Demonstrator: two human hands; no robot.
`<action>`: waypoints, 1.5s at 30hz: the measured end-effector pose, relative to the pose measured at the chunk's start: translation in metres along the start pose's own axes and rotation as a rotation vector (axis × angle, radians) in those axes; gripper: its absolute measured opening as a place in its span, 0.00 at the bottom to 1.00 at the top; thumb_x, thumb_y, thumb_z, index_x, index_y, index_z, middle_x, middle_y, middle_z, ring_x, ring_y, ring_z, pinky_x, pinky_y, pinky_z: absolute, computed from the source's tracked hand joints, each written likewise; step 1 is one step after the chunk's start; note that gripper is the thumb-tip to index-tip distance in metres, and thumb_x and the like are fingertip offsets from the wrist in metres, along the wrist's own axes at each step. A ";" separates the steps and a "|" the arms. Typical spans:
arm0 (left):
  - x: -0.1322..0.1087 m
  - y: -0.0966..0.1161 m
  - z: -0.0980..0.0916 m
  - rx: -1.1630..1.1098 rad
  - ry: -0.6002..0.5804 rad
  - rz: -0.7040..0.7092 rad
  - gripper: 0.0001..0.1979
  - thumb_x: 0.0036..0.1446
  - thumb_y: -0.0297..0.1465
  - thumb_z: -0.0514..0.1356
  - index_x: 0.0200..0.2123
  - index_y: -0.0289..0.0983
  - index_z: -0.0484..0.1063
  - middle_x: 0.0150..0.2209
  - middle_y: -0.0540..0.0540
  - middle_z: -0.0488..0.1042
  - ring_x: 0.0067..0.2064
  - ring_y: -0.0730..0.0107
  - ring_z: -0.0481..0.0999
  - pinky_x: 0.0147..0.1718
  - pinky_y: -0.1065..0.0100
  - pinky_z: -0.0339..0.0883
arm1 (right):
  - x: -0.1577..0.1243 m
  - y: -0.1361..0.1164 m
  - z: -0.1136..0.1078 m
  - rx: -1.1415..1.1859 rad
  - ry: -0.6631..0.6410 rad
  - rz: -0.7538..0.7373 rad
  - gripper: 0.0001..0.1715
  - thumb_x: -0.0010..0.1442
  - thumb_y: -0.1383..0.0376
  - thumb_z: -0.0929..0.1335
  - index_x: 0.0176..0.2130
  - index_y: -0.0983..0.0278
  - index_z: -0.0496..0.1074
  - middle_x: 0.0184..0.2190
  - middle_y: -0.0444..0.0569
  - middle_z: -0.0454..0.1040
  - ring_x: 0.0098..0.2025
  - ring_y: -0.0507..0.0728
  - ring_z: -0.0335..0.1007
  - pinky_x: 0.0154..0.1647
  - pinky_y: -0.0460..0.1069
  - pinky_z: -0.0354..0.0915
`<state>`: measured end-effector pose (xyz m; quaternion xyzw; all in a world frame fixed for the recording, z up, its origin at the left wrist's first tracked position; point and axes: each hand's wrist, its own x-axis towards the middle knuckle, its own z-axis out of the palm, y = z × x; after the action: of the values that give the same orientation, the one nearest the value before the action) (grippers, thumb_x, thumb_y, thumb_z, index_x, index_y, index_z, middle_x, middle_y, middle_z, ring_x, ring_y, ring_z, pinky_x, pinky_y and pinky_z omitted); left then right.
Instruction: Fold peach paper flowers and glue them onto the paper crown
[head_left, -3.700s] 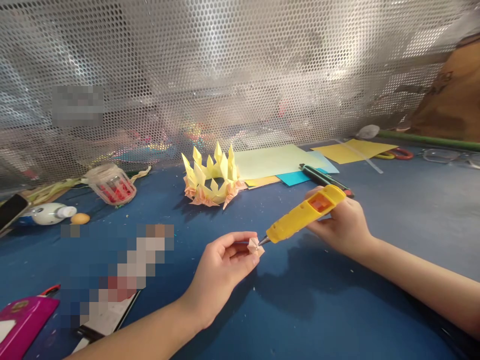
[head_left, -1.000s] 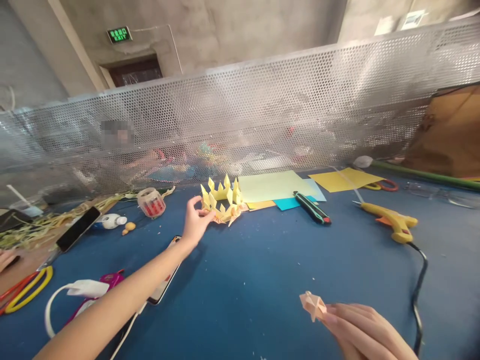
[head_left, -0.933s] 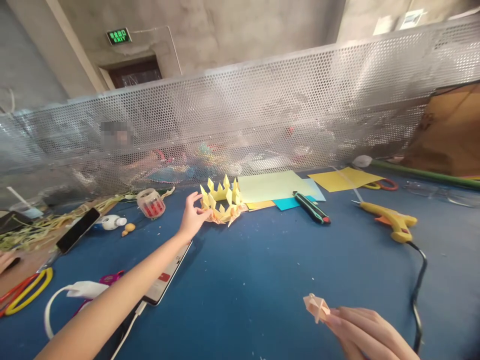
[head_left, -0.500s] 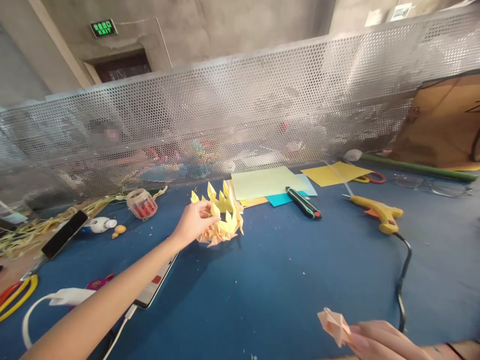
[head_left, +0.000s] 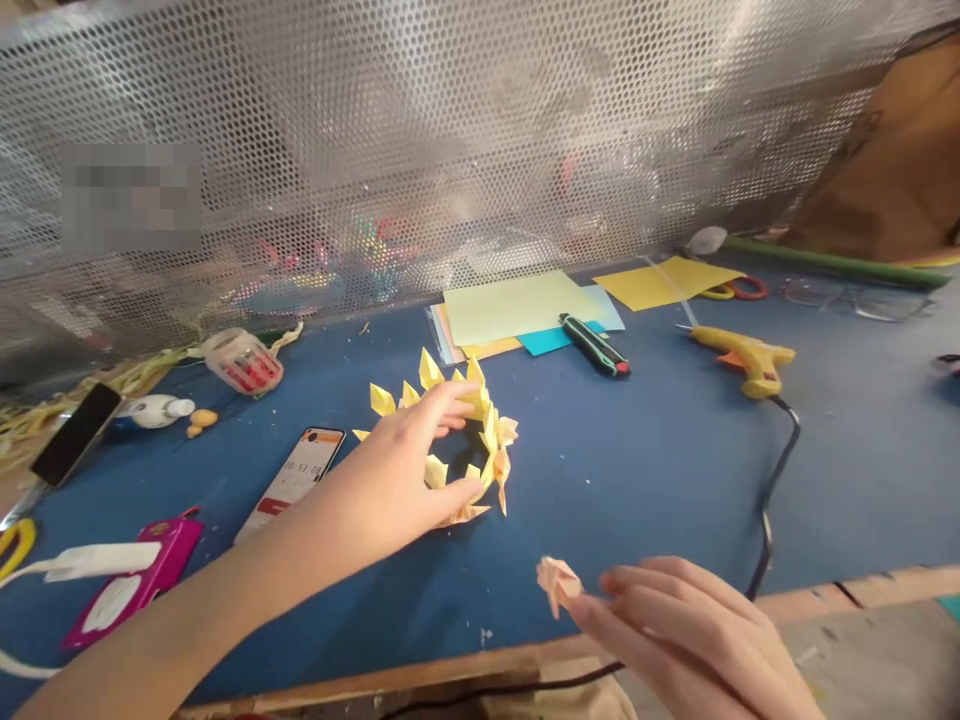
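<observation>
A folded-paper flower (head_left: 491, 450), a ring of yellow pointed petals with peach ones around its lower outside, is on the blue table. My left hand (head_left: 420, 450) reaches across it from the left. Its thumb lies at the near rim and its fingers at the far rim, spanning the hollow middle and hiding part of the ring. Low on the right, my right hand (head_left: 682, 620) pinches a small peach folded-paper piece (head_left: 559, 583) by one end, apart from the flower. A phone (head_left: 296, 475) with a timer lies left of the flower.
Behind are coloured paper sheets (head_left: 510, 305) with a utility knife (head_left: 596, 345). A yellow glue gun (head_left: 742, 358) lies right, its black cord (head_left: 769, 510) running toward the front edge. A magenta device (head_left: 139, 580), a plastic jar (head_left: 244, 362) and another phone (head_left: 77, 433) are left. Perforated metal screen (head_left: 480, 130) behind.
The view has tipped down. My left hand has spread from a pinch to a wider grip, and the flower has come nearer and turned. My right hand has moved left toward it with the peach piece.
</observation>
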<state>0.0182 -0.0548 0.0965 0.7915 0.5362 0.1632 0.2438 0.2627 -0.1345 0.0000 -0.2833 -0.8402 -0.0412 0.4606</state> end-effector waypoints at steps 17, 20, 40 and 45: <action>0.015 -0.038 -0.002 -0.389 -0.471 -0.166 0.48 0.46 0.43 0.73 0.69 0.49 0.57 0.61 0.40 0.74 0.53 0.52 0.80 0.39 0.67 0.76 | 0.042 0.044 0.028 -0.163 -0.155 -0.425 0.08 0.58 0.77 0.73 0.36 0.66 0.75 0.29 0.40 0.74 0.30 0.49 0.74 0.30 0.47 0.72; 0.012 -0.036 0.008 -0.312 -0.386 -0.082 0.40 0.47 0.37 0.73 0.64 0.50 0.66 0.57 0.43 0.78 0.54 0.52 0.80 0.41 0.66 0.76 | 0.043 0.047 0.037 -0.185 -0.147 -0.496 0.08 0.57 0.75 0.73 0.35 0.64 0.76 0.31 0.41 0.74 0.32 0.50 0.74 0.31 0.47 0.73; 0.002 -0.044 0.050 -0.220 -0.086 0.011 0.16 0.57 0.24 0.59 0.44 0.45 0.83 0.40 0.47 0.86 0.40 0.58 0.85 0.40 0.64 0.78 | 0.036 0.053 0.056 -0.069 -0.167 -0.427 0.11 0.50 0.79 0.76 0.28 0.67 0.75 0.30 0.44 0.77 0.37 0.59 0.82 0.29 0.50 0.77; 0.002 -0.045 0.052 -0.192 -0.072 0.011 0.18 0.57 0.24 0.59 0.46 0.45 0.82 0.39 0.47 0.86 0.38 0.58 0.85 0.37 0.64 0.77 | 0.038 0.052 0.055 -0.103 -0.179 -0.426 0.09 0.52 0.79 0.76 0.32 0.68 0.77 0.31 0.44 0.79 0.37 0.59 0.82 0.29 0.49 0.77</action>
<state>0.0115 -0.0501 0.0285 0.7728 0.5045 0.1868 0.3367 0.2329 -0.0564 -0.0111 -0.1250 -0.9152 -0.1551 0.3503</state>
